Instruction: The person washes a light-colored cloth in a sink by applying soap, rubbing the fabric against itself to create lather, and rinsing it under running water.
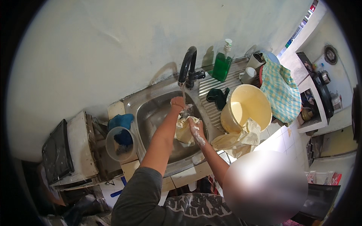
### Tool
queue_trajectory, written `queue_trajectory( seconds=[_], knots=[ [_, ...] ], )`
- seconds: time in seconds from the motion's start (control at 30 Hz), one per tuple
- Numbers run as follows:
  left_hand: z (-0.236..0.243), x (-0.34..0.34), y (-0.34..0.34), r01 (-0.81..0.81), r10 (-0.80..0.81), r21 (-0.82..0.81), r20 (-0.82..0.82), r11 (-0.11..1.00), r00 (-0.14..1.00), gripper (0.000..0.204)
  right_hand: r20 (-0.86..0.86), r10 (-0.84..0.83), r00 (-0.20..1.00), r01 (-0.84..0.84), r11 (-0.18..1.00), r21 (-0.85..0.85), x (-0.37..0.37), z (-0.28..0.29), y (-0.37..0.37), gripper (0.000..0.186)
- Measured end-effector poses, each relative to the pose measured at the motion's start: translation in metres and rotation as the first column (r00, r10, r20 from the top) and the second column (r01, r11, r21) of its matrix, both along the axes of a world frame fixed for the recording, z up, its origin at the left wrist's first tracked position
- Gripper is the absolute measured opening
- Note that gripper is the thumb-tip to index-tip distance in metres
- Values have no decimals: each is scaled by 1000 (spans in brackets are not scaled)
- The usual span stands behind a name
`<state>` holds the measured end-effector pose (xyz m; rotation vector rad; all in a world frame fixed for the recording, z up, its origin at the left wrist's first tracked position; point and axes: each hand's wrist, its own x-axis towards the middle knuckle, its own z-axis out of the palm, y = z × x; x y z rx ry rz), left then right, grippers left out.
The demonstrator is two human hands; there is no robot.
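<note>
Water runs from the black faucet (187,66) onto my left hand (178,102), held over the steel sink (149,126) with its fingers mostly hidden. My right hand (194,126), streaked with white suds or residue, is closed on a crumpled pale yellow bag or cloth (183,132) just below my left hand, inside the basin. A similar crumpled pale sheet (235,143) lies over the sink's right edge, against a cream bucket (247,105) on the ridged drainboard.
Green soap bottle (221,64), dark cloth (217,100), white mug (247,75) and checked cloth (279,86) sit on the drainboard. Left of the sink are a clear tub (121,148) and blue cloth (120,120). A stove (324,90) stands at right; a blurred round area covers the lower right.
</note>
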<state>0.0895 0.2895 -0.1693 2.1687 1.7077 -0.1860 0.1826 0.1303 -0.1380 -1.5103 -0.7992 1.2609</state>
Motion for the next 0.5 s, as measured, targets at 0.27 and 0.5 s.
queue_trajectory(
  seconds=[0.27, 0.5],
  knots=[
    [-46, -26, -8, 150, -108, -293, 156, 944, 982, 38, 6, 78, 997, -78, 996, -48, -9, -3, 6, 26],
    [-42, 30, -2, 229, -227, -99, 31, 968, 973, 30, -52, 2, 999, -6, 998, -69, 2, 1, -3, 25]
  ],
)
